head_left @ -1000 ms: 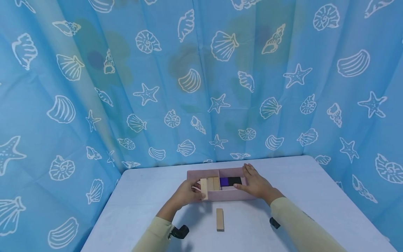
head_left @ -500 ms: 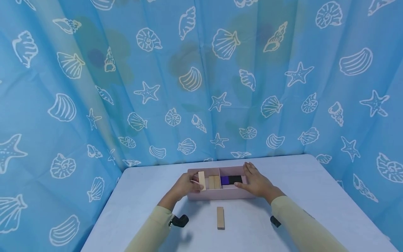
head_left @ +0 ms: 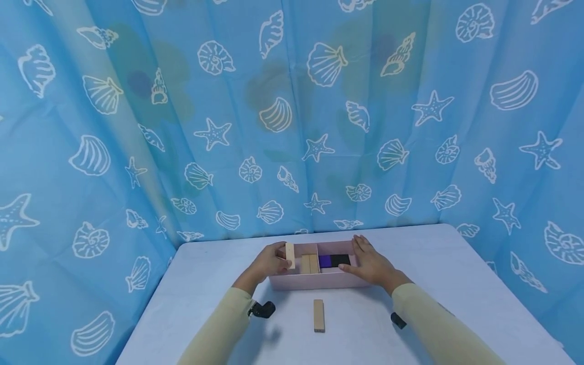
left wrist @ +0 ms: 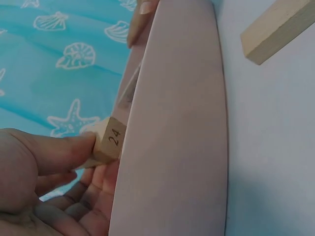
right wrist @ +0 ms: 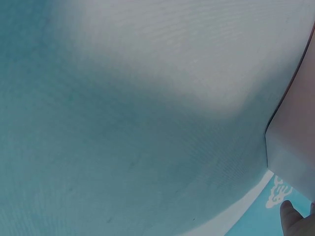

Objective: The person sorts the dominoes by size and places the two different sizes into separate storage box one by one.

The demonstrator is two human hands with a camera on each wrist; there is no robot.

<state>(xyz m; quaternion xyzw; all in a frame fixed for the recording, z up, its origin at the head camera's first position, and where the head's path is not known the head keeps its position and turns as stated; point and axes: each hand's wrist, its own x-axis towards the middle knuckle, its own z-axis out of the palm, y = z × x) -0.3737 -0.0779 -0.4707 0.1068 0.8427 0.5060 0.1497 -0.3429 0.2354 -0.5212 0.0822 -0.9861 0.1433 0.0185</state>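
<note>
My left hand pinches a pale wooden block between thumb and fingers, over the left end of a pink two-compartment box. In the left wrist view, the block's end carries the number 24, just behind the box wall. More wooden blocks lie against the divider in the left compartment. The right compartment holds a purple block and a black block. My right hand rests on the box's right end, fingers extended; only fingertips show in the right wrist view.
Another wooden block lies on the white-covered table in front of the box. Behind the table hangs a blue curtain with white shell prints.
With the block, my left hand has moved left and back from the box's front wall to above its left end. My right hand stays at the right end.
</note>
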